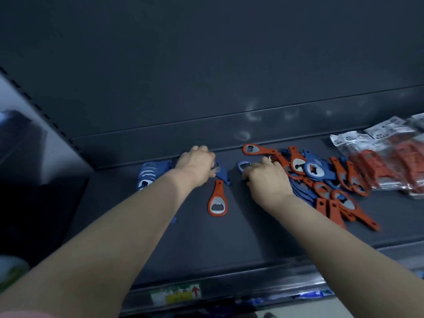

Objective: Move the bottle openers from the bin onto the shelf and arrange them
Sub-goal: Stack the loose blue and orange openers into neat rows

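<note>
Dark grey metal shelf [229,237] with a matching back panel, dimly lit; a price label [175,293] sits on its front edge. A lone orange opener [216,200] lies flat mid-shelf, long axis front to back, head toward the front edge. A blue stack [150,174] sits toward the left end; a mixed heap of openers [321,180] sprawls toward the right, beside bagged openers [390,161], cut off by the frame. Left hand [195,165] curls over a blue opener [221,174], largely hiding it. Right hand [266,177] rests on another blue opener [243,166]; whether either grip pinches cannot be told.
</note>
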A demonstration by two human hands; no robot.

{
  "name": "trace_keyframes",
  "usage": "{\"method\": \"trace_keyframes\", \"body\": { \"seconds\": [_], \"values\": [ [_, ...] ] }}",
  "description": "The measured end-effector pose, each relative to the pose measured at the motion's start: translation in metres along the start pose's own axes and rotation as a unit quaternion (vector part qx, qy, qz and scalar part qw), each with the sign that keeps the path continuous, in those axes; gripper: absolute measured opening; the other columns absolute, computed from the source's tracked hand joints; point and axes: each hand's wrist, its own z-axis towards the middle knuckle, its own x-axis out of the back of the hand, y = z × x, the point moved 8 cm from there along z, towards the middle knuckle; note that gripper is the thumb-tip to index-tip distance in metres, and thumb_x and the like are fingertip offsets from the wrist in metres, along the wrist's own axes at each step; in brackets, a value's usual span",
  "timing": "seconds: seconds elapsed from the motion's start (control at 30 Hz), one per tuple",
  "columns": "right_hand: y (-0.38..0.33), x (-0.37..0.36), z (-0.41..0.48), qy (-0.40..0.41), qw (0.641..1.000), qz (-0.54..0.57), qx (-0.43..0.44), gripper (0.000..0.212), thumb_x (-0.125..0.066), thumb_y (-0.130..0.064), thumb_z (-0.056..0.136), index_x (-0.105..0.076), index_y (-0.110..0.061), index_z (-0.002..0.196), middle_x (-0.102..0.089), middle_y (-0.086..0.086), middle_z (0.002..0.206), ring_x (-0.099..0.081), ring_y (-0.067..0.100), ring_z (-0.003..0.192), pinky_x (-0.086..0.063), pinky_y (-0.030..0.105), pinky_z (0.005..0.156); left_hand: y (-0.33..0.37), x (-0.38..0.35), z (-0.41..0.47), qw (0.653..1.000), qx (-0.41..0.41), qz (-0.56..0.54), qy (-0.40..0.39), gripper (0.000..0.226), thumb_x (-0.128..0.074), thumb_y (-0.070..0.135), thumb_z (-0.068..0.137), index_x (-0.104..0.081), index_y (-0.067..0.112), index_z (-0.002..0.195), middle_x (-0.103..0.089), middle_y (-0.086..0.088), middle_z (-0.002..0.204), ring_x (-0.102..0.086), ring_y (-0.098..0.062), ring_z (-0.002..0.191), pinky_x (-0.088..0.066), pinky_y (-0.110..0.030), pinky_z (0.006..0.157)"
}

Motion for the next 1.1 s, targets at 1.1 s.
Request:
{"method": "trace_keyframes", "body": {
  "seconds": [1.1],
  "values": [
    [-0.158, 0.005, -0.061, -0.103, 0.958, 0.254, 0.083, 0.023, -0.080, -0.030, 0.071, -0.066, -0.034, 0.089, -0.063, -0.019, 0.076, -0.063, 0.004, 0.084, -0.050, 0.028, 0.079, -0.134, -0.027, -0.184, 0.939, 0.097, -0.308, 0.123, 0.061, -0.089, 0.028, 0.060, -0.055, 0.024, 0.109, -0.060, 0.011, 0.084, -0.057, -0.007, 0.071, -0.050, -0.029, 0.073]
  ]
}}
